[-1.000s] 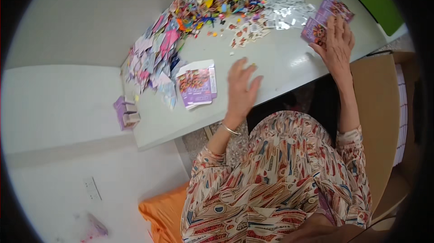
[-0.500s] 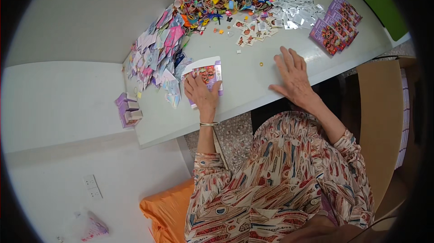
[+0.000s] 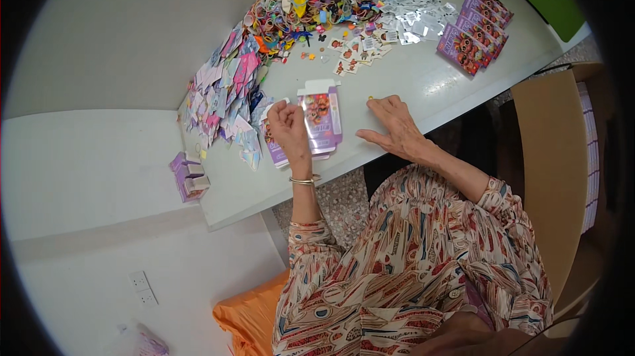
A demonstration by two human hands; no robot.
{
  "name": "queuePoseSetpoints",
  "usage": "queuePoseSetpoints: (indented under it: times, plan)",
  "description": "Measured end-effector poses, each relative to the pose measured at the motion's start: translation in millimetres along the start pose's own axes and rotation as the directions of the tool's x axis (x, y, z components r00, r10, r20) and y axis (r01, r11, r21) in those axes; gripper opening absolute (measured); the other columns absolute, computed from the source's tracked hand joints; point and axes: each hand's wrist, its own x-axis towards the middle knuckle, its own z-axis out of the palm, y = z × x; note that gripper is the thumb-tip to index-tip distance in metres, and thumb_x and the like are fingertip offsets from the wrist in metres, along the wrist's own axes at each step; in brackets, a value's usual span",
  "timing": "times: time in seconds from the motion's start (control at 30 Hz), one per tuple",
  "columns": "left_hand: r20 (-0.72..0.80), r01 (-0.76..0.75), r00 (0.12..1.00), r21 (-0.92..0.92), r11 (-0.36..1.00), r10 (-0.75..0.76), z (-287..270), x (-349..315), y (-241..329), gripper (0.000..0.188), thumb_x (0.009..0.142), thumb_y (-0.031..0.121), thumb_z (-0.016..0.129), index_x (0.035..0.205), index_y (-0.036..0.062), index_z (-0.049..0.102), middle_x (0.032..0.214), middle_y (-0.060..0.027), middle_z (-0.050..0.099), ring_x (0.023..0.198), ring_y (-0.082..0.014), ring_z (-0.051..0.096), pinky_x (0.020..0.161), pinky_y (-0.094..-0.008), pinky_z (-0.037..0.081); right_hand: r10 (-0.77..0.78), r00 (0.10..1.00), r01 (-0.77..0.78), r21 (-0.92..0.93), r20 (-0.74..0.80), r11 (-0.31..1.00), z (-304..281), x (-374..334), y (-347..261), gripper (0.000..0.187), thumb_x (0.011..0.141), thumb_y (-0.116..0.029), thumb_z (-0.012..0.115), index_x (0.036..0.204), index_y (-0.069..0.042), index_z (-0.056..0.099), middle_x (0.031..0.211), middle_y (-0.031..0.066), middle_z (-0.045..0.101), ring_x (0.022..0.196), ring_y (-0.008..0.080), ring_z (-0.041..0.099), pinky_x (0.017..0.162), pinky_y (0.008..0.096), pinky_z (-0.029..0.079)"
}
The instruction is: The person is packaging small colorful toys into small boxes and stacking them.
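Left of flat purple cardboard carton [image 3: 322, 116] on white table [image 3: 231, 190]: your left hand [image 3: 291, 133], curled, grip unclear; right hand [image 3: 397, 128] open opposite. Risk: stray nudge could send carton off edge.

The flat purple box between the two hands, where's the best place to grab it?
Probably pinch the flat purple box by its right edge, coming from the right: it looks thin and lies flat. That edge is uncovered and faces the right hand, while the left hand is at its left.
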Motion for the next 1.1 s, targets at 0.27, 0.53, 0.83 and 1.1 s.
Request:
queuePoseSetpoints:
  times: [0.27, 0.53, 0.83, 1.1]
  plan:
    - [0.168, 0.095, 0.985, -0.37, 0.924, -0.034, 83.1, -42.9, 52.2, 0.028, 0.087, -0.002, 0.064, 0.112, -0.0006, 0.052, 0.094, -0.0045, 0.061, 0.083, -0.0082, 0.057, 0.076, -0.021, 0.048, 0.404, 0.913, -0.389, 0.405, 0.051, 0.828, -27.0, 20.0, -10.8, 0.102, 0.064, -0.043, 0.085, 0.134, 0.006, 0.028, 0.116, 0.0229, 0.057, 0.108, 0.0335, 0.059, 0.094, 0.0392, 0.046]
    - [0.479, 0.341, 0.865, -0.344, 0.875, -0.149, 76.1, -44.0, 57.6, 0.032, 0.088, 0.0, 0.064, 0.117, 0.0011, 0.05, 0.094, -0.0035, 0.06, 0.083, -0.0066, 0.057, 0.072, -0.0197, 0.048, 0.435, 0.895, -0.442, 0.337, 0.1, 0.832, -50.3, 20.0, 0.2, 0.103, 0.053, -0.046, 0.088, 0.121, 0.009, 0.032, 0.109, 0.0269, 0.058, 0.103, 0.0368, 0.061, 0.088, 0.0403, 0.048]
    - [0.364, 0.142, 0.93, -0.249, 0.958, -0.043, 79.9, -50.0, 51.8, 0.041, 0.089, -0.001, 0.062, 0.125, 0.0003, 0.043, 0.091, -0.0069, 0.062, 0.077, -0.0096, 0.059, 0.069, -0.0214, 0.05, 0.417, 0.905, -0.425, 0.239, 0.086, 0.873, -50.8, 14.4, -3.1, 0.096, 0.057, -0.04, 0.086, 0.121, 0.007, 0.033, 0.11, 0.0287, 0.056, 0.1, 0.0401, 0.061, 0.084, 0.0414, 0.051]
    - [0.41, -0.173, 0.906, 0.119, 0.978, 0.11, 80.6, -49.3, 48.1, 0.044, 0.087, 0.001, 0.064, 0.129, 0.0013, 0.051, 0.092, -0.0098, 0.062, 0.077, -0.0123, 0.063, 0.065, -0.0253, 0.052, 0.259, 0.962, -0.263, -0.039, -0.088, 0.964, -45.5, 9.8, -5.8, 0.095, 0.059, -0.026, 0.082, 0.128, 0.008, 0.027, 0.113, 0.0277, 0.047, 0.098, 0.0434, 0.058, 0.081, 0.0442, 0.052]
